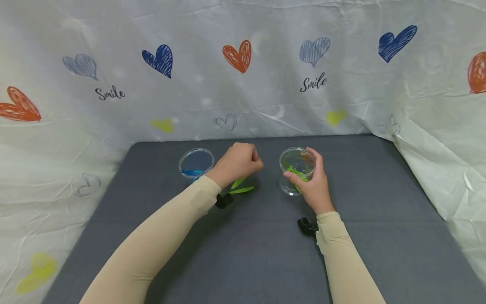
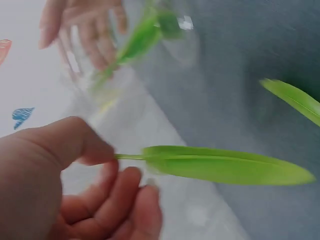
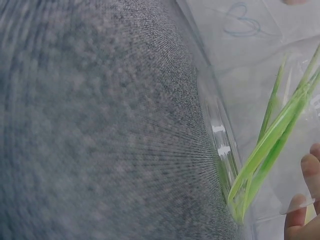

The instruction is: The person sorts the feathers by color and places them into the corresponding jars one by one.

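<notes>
In the left wrist view, my left hand (image 1: 237, 162) pinches a bright green feather (image 2: 225, 166) by its thin quill, between thumb and index finger. From the head view that feather is mostly hidden behind the hand. My right hand (image 1: 317, 185) grips a clear plastic cup (image 1: 284, 186) around its side, thumb in front and fingers behind. Several green feathers (image 3: 270, 145) lean inside this cup. Below the left hand, loose green feathers (image 1: 242, 190) lie on the grey cloth, partly covered by the wrist.
A second clear cup (image 1: 180, 165) with something blue (image 1: 193, 172) in it stands left of my left hand, partly hidden by it. The grey cloth (image 1: 243, 261) covers the table. Behind hangs a white curtain (image 1: 265, 101) printed with hearts.
</notes>
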Tool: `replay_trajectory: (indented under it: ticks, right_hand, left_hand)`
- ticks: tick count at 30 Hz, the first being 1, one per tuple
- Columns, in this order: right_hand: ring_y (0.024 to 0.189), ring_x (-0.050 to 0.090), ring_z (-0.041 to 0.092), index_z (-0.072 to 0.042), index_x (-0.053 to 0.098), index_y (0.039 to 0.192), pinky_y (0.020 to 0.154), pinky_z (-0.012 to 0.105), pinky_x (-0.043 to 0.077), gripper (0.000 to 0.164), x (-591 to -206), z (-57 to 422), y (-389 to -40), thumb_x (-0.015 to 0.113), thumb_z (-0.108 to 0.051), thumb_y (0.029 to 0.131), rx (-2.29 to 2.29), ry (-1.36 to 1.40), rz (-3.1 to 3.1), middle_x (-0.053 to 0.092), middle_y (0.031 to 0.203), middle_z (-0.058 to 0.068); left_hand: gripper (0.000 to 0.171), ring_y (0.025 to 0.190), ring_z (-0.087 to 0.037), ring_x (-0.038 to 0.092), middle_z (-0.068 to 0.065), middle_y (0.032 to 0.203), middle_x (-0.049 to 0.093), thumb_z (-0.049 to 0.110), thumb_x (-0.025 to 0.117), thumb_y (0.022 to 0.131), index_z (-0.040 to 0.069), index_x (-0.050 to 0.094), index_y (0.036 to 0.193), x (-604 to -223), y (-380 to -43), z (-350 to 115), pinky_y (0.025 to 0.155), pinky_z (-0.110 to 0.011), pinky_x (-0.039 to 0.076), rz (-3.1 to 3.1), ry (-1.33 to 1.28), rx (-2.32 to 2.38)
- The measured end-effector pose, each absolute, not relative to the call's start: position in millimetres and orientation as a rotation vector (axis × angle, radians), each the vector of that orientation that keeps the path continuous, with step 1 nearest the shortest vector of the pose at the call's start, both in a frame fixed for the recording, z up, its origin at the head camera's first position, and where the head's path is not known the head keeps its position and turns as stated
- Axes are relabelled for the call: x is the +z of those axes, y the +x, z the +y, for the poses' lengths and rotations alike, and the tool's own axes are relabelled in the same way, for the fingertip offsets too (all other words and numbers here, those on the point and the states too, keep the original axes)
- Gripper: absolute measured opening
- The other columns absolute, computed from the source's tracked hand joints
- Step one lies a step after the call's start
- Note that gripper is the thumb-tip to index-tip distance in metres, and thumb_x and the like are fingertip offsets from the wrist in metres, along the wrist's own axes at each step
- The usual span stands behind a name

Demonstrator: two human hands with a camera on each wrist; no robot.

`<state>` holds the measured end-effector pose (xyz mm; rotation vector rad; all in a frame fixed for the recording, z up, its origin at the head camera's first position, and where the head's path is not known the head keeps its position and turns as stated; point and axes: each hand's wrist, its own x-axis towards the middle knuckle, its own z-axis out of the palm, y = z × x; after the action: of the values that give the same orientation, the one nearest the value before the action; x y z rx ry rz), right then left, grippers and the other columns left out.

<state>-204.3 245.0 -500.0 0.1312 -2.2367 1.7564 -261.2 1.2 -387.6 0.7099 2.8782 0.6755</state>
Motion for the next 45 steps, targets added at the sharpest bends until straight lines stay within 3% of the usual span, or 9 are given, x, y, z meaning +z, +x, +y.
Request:
replay_trajectory:
  ticks: [4,6,22,38,45]
  right_hand:
    - [0.158,0.042,0.024,-0.038,0.034,0.163,0.124,0.062,0.038,0.090,-499.6,245.6,-204.3,0.089,-0.038,0.092,1.768,0.138,-2.233,0.053,0.162,0.005]
    - [0.158,0.042,0.024,-0.038,0.034,0.163,0.124,0.062,0.039,0.090,-499.3,245.7,-204.2,0.088,-0.038,0.092,1.777,0.141,-2.232,0.052,0.162,0.006]
    - [0.157,0.042,0.022,-0.040,0.032,0.164,0.126,0.062,0.036,0.089,-502.3,246.1,-207.8,0.087,-0.038,0.094,1.784,0.143,-2.245,0.052,0.163,0.002]
    - [0.156,0.043,0.021,-0.042,0.033,0.161,0.126,0.063,0.035,0.085,-500.1,246.4,-207.1,0.086,-0.041,0.095,1.772,0.136,-2.265,0.053,0.162,-0.002]
    - [0.155,0.044,0.021,-0.039,0.029,0.165,0.126,0.064,0.034,0.092,-499.8,249.4,-206.1,0.087,-0.040,0.094,1.775,0.135,-2.263,0.051,0.163,-0.005]
  left_hand:
    - [0.014,0.060,-0.012,0.057,0.005,0.076,0.064,0.018,0.066,0.099,0.017,0.066,0.085,-377.3,-257.1,16.4,0.066,-0.030,0.050,2.953,0.776,0.758]
    - [0.010,0.066,-0.014,0.063,0.004,0.084,0.070,0.020,0.066,0.101,0.016,0.069,0.092,-372.2,-254.8,24.5,0.070,-0.031,0.055,2.970,0.811,0.776]
    - [0.009,0.080,-0.009,0.066,0.005,0.091,0.071,0.022,0.067,0.103,0.017,0.071,0.097,-344.4,-253.2,73.4,0.076,-0.028,0.057,2.976,1.073,0.962]
    - [0.012,0.095,-0.018,0.072,-0.001,0.102,0.073,0.024,0.066,0.106,0.014,0.073,0.103,-346.5,-254.9,99.0,0.085,-0.028,0.058,2.981,1.178,1.112]
    - [0.012,0.097,-0.015,0.071,0.000,0.104,0.073,0.024,0.066,0.107,0.014,0.073,0.104,-356.9,-251.6,103.4,0.087,-0.026,0.058,2.940,1.183,1.083]
